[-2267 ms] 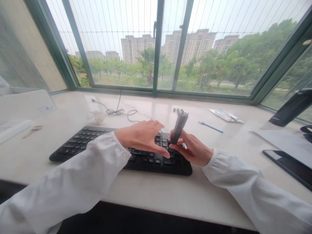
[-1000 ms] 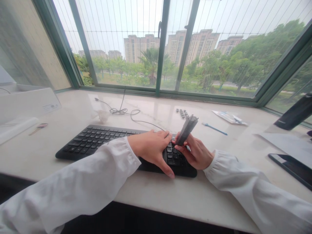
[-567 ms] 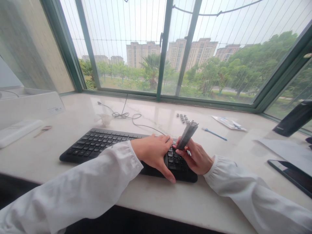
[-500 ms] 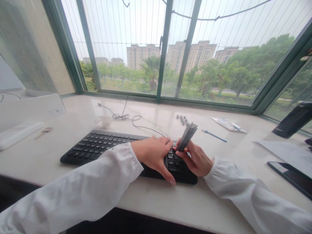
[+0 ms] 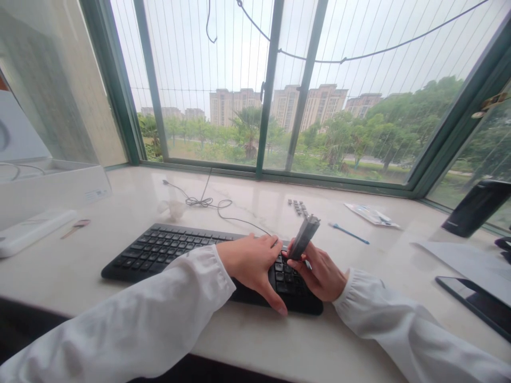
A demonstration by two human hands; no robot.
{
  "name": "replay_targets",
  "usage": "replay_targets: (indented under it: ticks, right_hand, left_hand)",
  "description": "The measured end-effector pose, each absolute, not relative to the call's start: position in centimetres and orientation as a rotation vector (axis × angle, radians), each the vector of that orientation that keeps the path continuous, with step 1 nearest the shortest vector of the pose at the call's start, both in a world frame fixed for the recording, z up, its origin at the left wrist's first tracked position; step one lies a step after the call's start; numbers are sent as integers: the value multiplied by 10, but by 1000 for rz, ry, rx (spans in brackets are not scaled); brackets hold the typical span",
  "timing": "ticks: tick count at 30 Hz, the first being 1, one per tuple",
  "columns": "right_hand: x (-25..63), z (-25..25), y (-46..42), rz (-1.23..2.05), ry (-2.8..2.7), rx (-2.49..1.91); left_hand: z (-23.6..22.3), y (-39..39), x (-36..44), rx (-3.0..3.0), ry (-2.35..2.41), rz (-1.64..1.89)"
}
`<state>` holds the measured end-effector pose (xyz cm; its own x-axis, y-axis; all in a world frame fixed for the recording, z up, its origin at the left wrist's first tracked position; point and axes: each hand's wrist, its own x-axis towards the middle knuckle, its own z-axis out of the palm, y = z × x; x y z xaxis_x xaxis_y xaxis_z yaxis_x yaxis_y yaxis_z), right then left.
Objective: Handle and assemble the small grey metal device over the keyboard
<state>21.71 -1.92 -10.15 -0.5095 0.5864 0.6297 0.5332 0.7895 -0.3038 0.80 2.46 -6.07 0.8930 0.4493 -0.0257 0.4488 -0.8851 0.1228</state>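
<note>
A black keyboard (image 5: pixel 147 250) lies slantwise on the pale countertop. My left hand (image 5: pixel 255 266) rests flat over its middle-right part, thumb stretched toward the front edge, gripping nothing. At the right end of the keys, my right hand (image 5: pixel 321 271) is closed around a grey bar-shaped tool (image 5: pixel 304 236). The tool leans upright, its lower end at the keys; my fingers hide the exact contact. Behind it lie several loose keycaps (image 5: pixel 296 206). A thin cable (image 5: pixel 235 218) runs back from the keyboard into a loose coil.
On the right are a blue stick-like tool (image 5: pixel 350 233), a clear packet (image 5: pixel 371 215), white paper (image 5: pixel 459 260), a phone (image 5: pixel 475 303) and a black upright object (image 5: pixel 477 207). To the left are a white box (image 5: pixel 80 183), a white slab (image 5: pixel 34 231) and a key-like item (image 5: pixel 75 227).
The camera has tipped up slightly, so everything sits lower in the picture. Both hands keep nearly the same place on the keyboard, with the grey tool still in my right hand.
</note>
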Motion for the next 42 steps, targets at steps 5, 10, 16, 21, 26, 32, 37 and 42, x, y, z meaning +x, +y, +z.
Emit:
replay_targets:
  ticks: [5, 10, 16, 21, 26, 32, 37, 42]
  right_hand:
    - [217, -102, -20, 107, -2220, -827]
    - [217, -102, -19, 116, -2217, -829]
    - [217, -102, -18, 207, -2195, -845]
    - [219, -102, -18, 232, -2176, -908]
    - [219, -102, -18, 233, -2165, -918]
    - [219, -95, -18, 259, -2200, -887]
    - [222, -93, -15, 201, -2325, -823]
    - [223, -93, -13, 224, -2339, -852]
  left_hand:
    - [-61, 25, 8, 2932, 702, 4]
    - [-62, 25, 9, 2937, 701, -8]
    - [-62, 25, 8, 2944, 692, 1]
    - [-63, 26, 8, 2932, 700, -11]
    - [-65, 26, 7, 2944, 680, 18]
    - [-64, 25, 8, 2955, 685, 15]
    - [-61, 24, 8, 2948, 696, -18]
    - [-62, 24, 8, 2946, 697, -13]
